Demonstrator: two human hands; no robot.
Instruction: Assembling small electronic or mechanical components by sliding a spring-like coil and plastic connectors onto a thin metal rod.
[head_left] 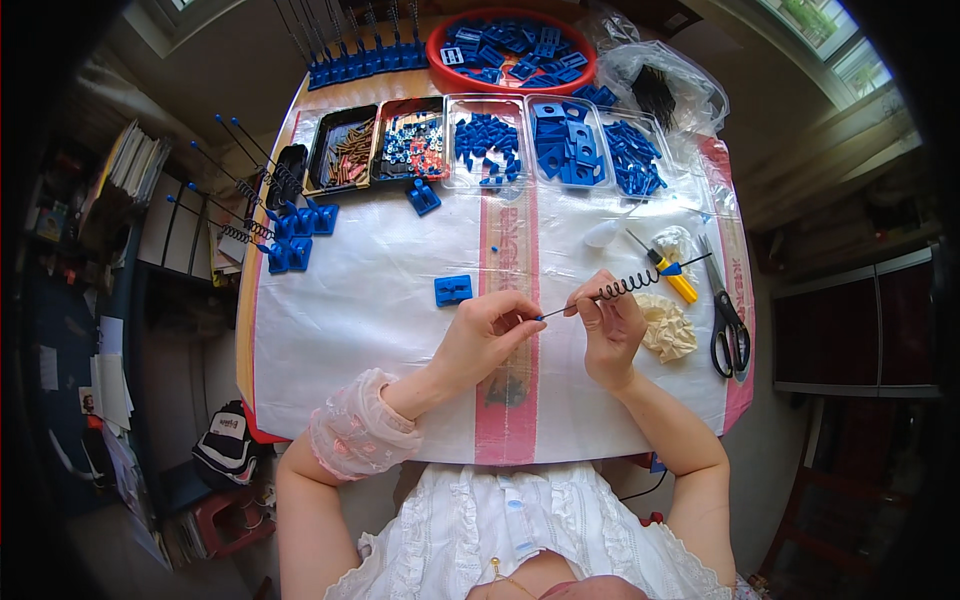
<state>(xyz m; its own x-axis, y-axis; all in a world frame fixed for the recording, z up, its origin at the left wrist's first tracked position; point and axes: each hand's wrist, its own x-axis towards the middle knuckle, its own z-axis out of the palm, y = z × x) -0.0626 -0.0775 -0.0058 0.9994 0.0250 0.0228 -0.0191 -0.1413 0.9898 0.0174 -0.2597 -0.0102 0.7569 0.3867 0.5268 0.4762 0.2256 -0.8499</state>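
Note:
A thin black rod with a coiled spring section [628, 284] slants up to the right between my hands. My right hand [610, 330] is closed round it just below the coil. The fingertips of my left hand [495, 335] pinch a small blue tip [541, 318] at the rod's lower end. Beyond the coil, a blue piece [672, 268] sits on the rod near its far end. Left of my hands, a blue square base [453, 291] lies on the white sheet. Farther back is another blue base with an upright part [423, 198].
Along the back stand trays of screws [352, 150], nuts [412, 140] and small blue parts [487, 145]. Behind them is a red basin [440, 75] of blue pieces. Several rod assemblies [292, 252] stand at left. Scissors [730, 335], a yellow-handled screwdriver [682, 288] and crumpled paper [668, 328] lie at right.

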